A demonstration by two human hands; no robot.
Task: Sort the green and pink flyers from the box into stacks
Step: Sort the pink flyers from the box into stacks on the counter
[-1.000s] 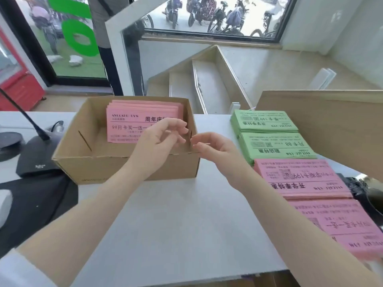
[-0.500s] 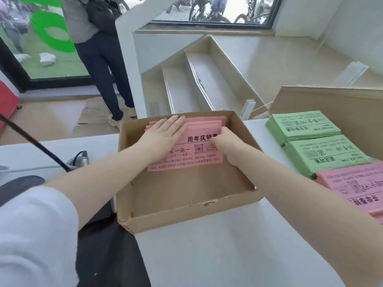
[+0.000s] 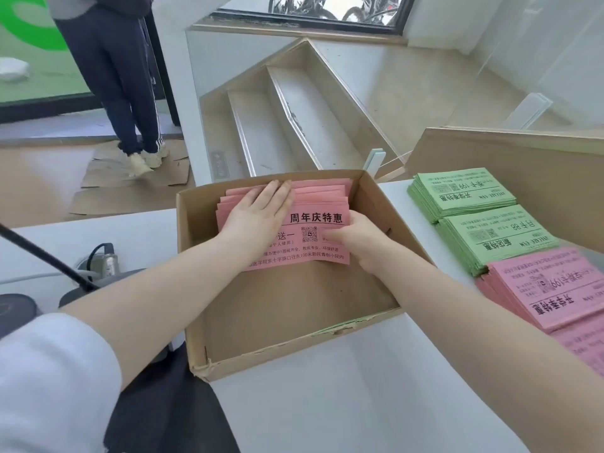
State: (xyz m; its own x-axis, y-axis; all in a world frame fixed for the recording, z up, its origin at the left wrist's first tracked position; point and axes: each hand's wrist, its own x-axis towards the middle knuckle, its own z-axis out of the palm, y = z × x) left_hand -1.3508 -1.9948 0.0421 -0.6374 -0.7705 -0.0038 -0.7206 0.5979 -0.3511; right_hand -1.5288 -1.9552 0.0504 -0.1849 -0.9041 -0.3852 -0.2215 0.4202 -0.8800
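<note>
A brown cardboard box (image 3: 330, 333) stands on the white counter with a pile of pink flyers (image 3: 322, 199) at its far end. My left hand (image 3: 261, 212) lies flat on top of that pile, fingers straight. My right hand (image 3: 358, 240) grips the right edge of the top pink flyers, thumb on the printed face. To the right of the box lie two green flyer stacks (image 3: 464, 194) (image 3: 493, 238). Nearer me on that side are two pink flyer stacks (image 3: 552, 282) (image 3: 585, 344).
A brown board (image 3: 510, 158) stands behind the sorted stacks. A black microphone base with its stalk (image 3: 45, 266) and a dark cloth (image 3: 170, 407) sit left of the box. A person in dark trousers (image 3: 121, 76) stands on the floor beyond the counter.
Both hands went from the box's near rim into the box onto the pink pile. My view moved closer and over the box. Since half a second ago the hands have hardly moved.
</note>
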